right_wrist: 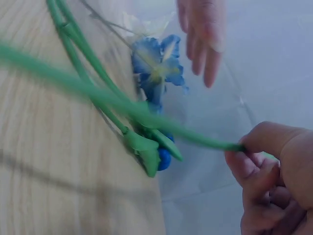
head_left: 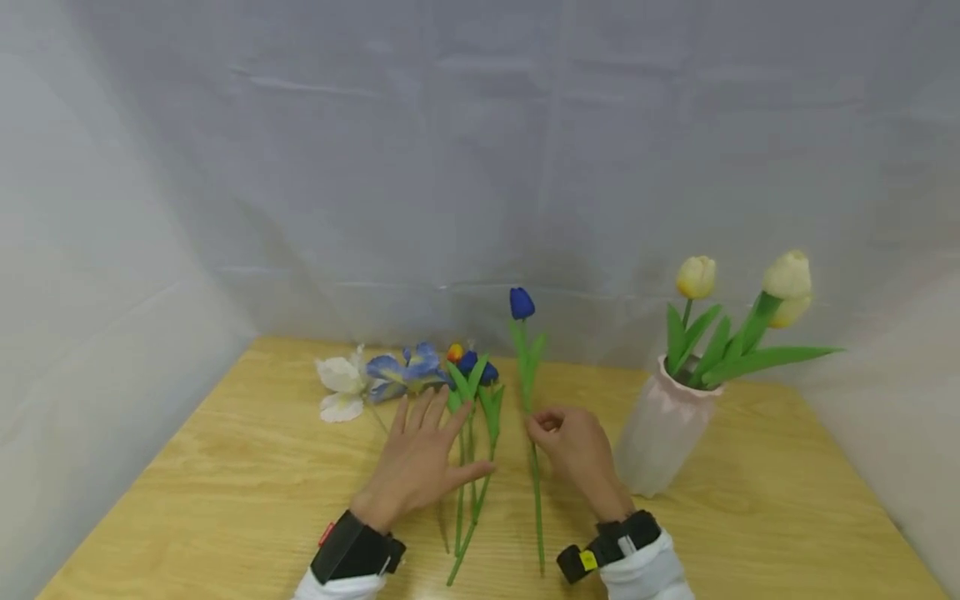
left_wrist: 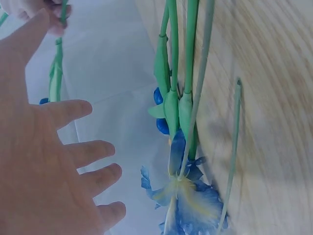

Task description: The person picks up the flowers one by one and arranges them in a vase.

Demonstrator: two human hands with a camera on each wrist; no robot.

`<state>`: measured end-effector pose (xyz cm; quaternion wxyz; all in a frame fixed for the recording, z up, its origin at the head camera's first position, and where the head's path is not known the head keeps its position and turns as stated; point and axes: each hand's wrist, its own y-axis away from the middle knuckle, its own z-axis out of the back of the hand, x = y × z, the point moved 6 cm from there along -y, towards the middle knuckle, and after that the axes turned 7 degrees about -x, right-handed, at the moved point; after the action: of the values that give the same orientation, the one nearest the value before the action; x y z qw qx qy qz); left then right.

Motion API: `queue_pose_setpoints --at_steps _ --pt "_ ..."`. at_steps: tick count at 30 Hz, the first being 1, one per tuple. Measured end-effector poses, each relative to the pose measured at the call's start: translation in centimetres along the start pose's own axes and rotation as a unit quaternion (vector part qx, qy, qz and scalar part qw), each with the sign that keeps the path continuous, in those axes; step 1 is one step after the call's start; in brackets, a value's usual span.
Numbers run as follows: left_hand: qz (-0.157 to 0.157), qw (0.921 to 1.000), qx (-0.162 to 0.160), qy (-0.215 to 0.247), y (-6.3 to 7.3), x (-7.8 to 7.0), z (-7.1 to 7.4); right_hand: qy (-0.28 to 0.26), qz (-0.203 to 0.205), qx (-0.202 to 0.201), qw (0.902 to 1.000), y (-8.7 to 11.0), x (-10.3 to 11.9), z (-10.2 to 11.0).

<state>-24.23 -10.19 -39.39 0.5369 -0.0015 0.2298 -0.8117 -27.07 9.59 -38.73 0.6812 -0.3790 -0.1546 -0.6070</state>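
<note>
Fingers of your right hand (head_left: pixel 577 446) pinch the stem of the blue tulip (head_left: pixel 522 303) about halfway up, so the bloom stands upright above the table (head_left: pixel 225 467) while the stem's foot trails toward the near edge. Keep that pinch firm but light, I would say, since the stem looks thin and bendy; lifting it straight should keep the leaves from snagging its neighbours. Your left hand (head_left: pixel 420 462) holds nothing, fingers spread and straight, hovering over or resting on the loose bunch of stems (head_left: pixel 472 467); which of the two cannot be told. Pressing those stems flat would probably stop them from following the tulip. The bunch's blue flowers (head_left: pixel 408 367) and a white flower (head_left: pixel 341 385) lie toward the far edge, left of the middle. A pale vase (head_left: pixel 663 429) stands just right of your right hand, nearer the right edge, with three cream tulips (head_left: pixel 786 275) in it; mind its mouth is narrow. The table is light wood, and grey-white cloth (head_left: pixel 480 150) hangs behind and on both sides.
</note>
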Motion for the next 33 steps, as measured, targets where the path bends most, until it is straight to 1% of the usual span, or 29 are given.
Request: queue_pose_setpoints --at_steps 7,9,11,16,19,22,26,29,33 --pt "-0.006 1.0 0.0 -0.001 0.1 -0.7 0.1 -0.069 -0.006 0.008 0.9976 0.5 0.3 0.9" --pt "-0.008 1.0 0.003 -0.001 0.1 -1.0 0.1 -0.083 0.001 0.001 0.9966 0.7 0.4 1.4" --pt "-0.011 0.9999 0.005 0.0 0.1 -1.3 0.1 -0.093 0.017 -0.012 0.9955 0.9 0.6 2.1" --pt "-0.022 0.9997 0.004 0.003 -0.4 -2.2 0.2 -0.1 0.062 -0.044 0.992 1.4 1.3 4.1" --pt "-0.022 0.9996 0.013 0.008 -0.5 -2.6 0.0 -0.105 0.075 -0.046 0.9905 1.5 1.4 4.7" --pt "-0.027 0.9993 0.02 0.013 -0.7 -3.1 -0.3 -0.106 0.08 -0.05 0.9899 1.7 1.2 5.2" --pt "-0.046 0.9988 0.014 0.01 -1.1 -4.0 -0.2 -0.1 0.096 -0.079 0.9872 1.9 1.2 6.7" --pt "-0.058 0.9982 0.007 0.016 -1.4 -4.9 0.0 -0.094 0.117 -0.104 0.9832 1.9 1.5 8.0" --pt "-0.064 0.9975 0.017 0.024 -1.7 -5.9 0.1 -0.086 0.135 -0.122 0.9796 2.0 1.8 9.2"
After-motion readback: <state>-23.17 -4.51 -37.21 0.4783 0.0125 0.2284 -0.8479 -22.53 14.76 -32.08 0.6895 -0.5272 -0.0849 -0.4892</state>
